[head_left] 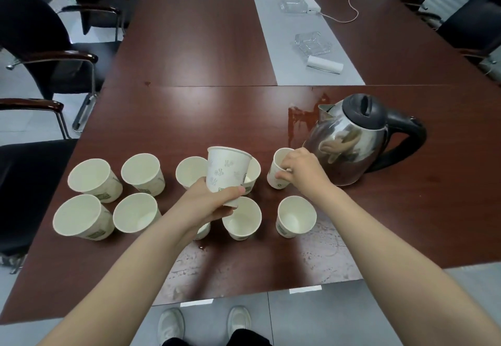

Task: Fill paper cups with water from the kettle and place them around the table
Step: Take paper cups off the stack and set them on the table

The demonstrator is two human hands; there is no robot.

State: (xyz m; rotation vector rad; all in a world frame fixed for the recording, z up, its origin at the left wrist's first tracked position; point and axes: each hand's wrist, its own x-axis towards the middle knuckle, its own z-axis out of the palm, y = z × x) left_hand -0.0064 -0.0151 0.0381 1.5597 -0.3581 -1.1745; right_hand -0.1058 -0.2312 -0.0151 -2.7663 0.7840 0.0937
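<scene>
Paper cup (227, 170) lifted clear of the surface (189, 117), mouth up, long axis near upright. My left hand (214, 206) grips it low, fingers curled round the base. Second cup (279, 158) stands on the surface to the right, its rim pinched from above by my right hand (301, 172). Kettle (360, 139) stands just right of that cup, spout to the left, handle (406, 142) on the side away from my fingers. The right hand is nearer it. Both forearms reach forward, wrists bent down. Other cups (141, 173) stand in two rows to the left.
</scene>
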